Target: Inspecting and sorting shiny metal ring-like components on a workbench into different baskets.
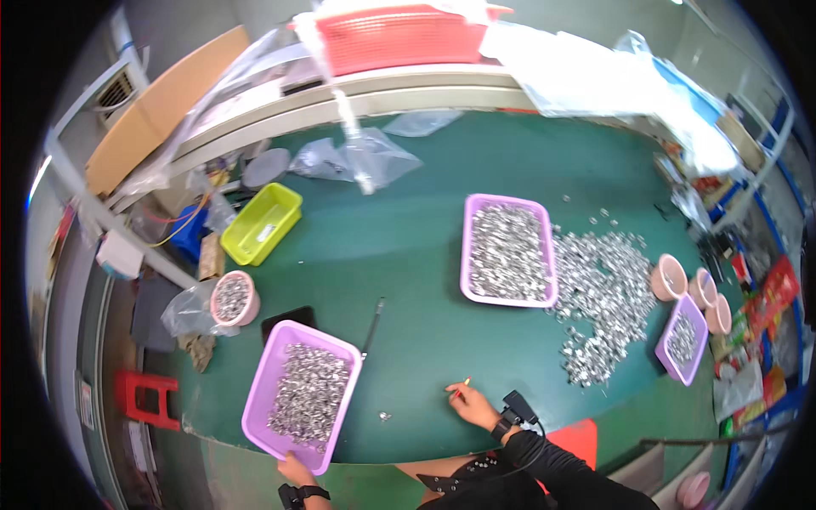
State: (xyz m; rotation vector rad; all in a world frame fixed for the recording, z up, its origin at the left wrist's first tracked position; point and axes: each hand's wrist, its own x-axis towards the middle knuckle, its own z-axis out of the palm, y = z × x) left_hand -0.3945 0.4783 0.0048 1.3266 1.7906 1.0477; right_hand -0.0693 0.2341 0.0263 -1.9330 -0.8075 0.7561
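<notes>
At the near left edge of the table, my left hand [295,469] grips the near rim of a purple plastic basin [265,393]. Small shiny metal parts [310,387] fill much of that basin. My right hand [478,409] is over the green tabletop near the front edge, its fingers closed round a thin red-and-yellow pen-like tool [461,390]. The tool's exact kind is too small to make out. A couple of loose metal parts [384,416] lie between the basin and my right hand. Beside the basin are a dark pen-like stick [372,327] and a black flat object [289,318].
A second purple basin [467,255] full of metal parts stands beside a spread heap of parts [605,293]. Farther right are a small purple basin [699,350] and pink cups [669,278]. At left sit a yellow-green basin [285,206] and a pink bucket of parts [246,313].
</notes>
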